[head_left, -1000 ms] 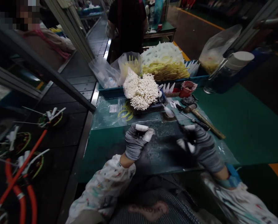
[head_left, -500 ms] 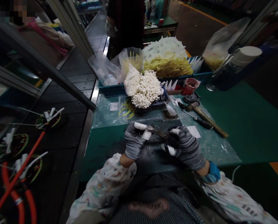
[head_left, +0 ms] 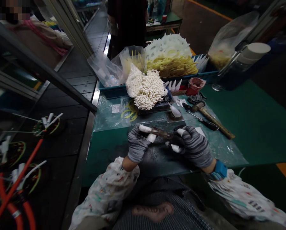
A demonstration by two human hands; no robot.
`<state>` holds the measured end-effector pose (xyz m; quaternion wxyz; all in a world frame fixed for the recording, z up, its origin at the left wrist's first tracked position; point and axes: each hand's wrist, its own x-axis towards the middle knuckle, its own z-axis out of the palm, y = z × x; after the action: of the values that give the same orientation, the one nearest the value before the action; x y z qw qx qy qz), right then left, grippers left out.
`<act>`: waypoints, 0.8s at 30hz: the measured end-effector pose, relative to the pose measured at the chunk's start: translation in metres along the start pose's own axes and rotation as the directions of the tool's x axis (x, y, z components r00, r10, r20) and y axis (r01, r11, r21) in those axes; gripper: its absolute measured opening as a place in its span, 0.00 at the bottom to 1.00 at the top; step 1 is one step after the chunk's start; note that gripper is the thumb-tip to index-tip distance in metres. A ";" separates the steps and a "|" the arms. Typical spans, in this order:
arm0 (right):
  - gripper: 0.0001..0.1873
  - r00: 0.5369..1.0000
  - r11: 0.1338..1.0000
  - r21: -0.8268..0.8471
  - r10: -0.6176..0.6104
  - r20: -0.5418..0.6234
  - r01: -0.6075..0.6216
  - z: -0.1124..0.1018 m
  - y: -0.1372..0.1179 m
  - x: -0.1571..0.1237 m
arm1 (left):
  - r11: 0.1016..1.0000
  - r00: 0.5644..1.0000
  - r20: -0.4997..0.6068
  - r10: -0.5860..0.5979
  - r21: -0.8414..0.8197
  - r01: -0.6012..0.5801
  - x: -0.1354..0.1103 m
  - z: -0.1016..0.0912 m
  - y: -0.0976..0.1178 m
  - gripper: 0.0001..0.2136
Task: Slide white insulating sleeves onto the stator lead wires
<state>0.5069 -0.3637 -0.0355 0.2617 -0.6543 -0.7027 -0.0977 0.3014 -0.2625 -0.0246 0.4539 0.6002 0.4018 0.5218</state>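
My left hand (head_left: 137, 144) wears a grey striped knit glove, its thumb and a finger wrapped in white. These fingers are closed in a pinch by the tip of a dark pair of scissors (head_left: 163, 133); whatever lies between them is too small to make out. The gloved right hand (head_left: 195, 145), also with white-wrapped fingertips, is closed around the dark scissor handles. Both hands are just above the dark-stained front of the green table (head_left: 255, 124). Ahead of them stands a bunch of white round-tipped stems (head_left: 150, 91). A white spoon-like piece (head_left: 175, 111) lies nearby.
A blue tray (head_left: 112, 91) at the back holds yellow and white pieces (head_left: 171, 62). A hammer (head_left: 216, 123), a screwdriver (head_left: 206, 123), a red cup (head_left: 195, 86) and a bottle (head_left: 241, 67) are to the right. Left is a dark slatted conveyor (head_left: 61, 140) with potted items; a person stands beyond.
The right hand's wrapped fingers have drawn closer together on the scissor handles, and the wrist has turned slightly. My left hand keeps its pinch. The whole view has shifted a little.
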 end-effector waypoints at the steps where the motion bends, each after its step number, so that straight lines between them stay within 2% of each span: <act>1: 0.22 1.000 1.000 -0.007 -0.008 -0.007 0.008 0.000 0.001 0.000 | 1.000 1.000 0.008 -0.002 -0.002 0.002 0.000 0.000 0.000 0.10; 6: 0.21 1.000 1.000 -0.016 0.004 0.007 -0.004 0.004 0.003 -0.004 | 1.000 1.000 -0.001 0.009 -0.010 -0.009 0.001 0.001 -0.001 0.09; 10: 0.25 1.000 0.999 -0.053 0.011 0.028 -0.009 0.009 0.001 -0.007 | 1.000 1.000 -0.017 0.005 0.014 -0.005 0.001 0.002 -0.002 0.08; 16: 0.26 0.992 0.996 -0.063 -0.073 -0.103 0.067 0.011 -0.005 -0.003 | 0.992 0.998 -0.016 0.065 0.109 -0.063 0.001 -0.002 0.000 0.08; 19: 0.26 0.995 0.995 -0.081 -0.067 -0.067 0.062 0.006 -0.009 0.002 | 0.978 0.994 -0.028 0.106 0.186 -0.099 0.002 -0.004 -0.001 0.07; 22: 0.25 0.999 0.993 -0.106 -0.050 0.010 0.051 0.001 -0.010 0.005 | 0.962 0.982 -0.031 0.185 0.212 -0.174 0.004 -0.006 -0.002 0.06; 24: 0.24 0.998 0.992 -0.111 -0.060 0.015 0.061 0.000 -0.009 0.005 | 0.948 0.972 -0.025 0.235 0.228 -0.224 0.005 -0.008 -0.003 0.06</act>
<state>0.4983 -0.3605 -0.0312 0.2176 -0.6468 -0.7173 -0.1405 0.2945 -0.2559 -0.0261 0.3089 0.6763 0.3971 0.5380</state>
